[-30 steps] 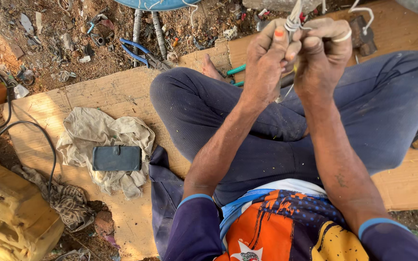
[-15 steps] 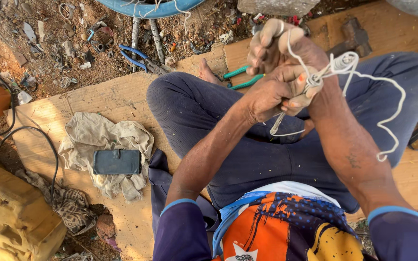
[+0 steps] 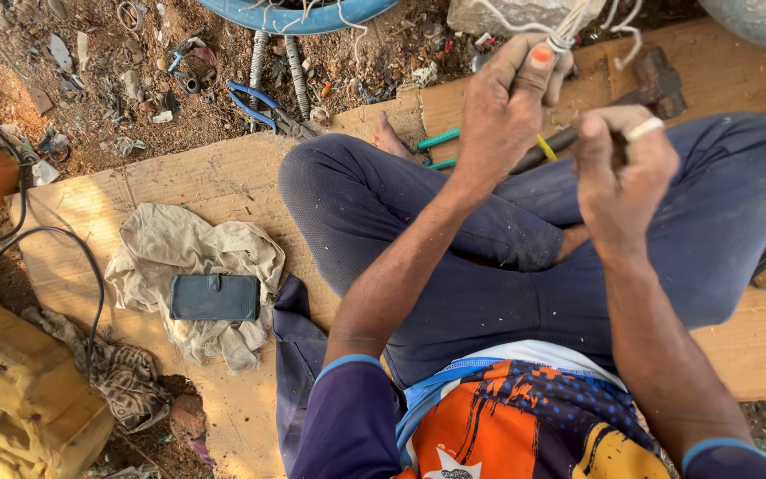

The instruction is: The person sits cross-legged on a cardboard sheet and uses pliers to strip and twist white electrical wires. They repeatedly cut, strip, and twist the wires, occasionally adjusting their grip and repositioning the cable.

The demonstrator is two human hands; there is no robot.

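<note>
Both hands, left (image 3: 505, 111) and right (image 3: 624, 168), grip white wire (image 3: 569, 31) above lap.

Left hand (image 3: 507, 106) and right hand (image 3: 622, 168) raised, fingers curled

A cardboard sheet (image 3: 223, 177) is spread over littered dirt; on it a crumpled cloth (image 3: 192, 253) is laid, topped by a dark wallet (image 3: 214, 297).

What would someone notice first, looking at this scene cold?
Two raised hands at top centre: the left hand pinches a bundle of white cord, the right hand, wearing a ring, is closed beside it. On the cardboard at left, a dark wallet lies on a crumpled beige cloth.
</note>
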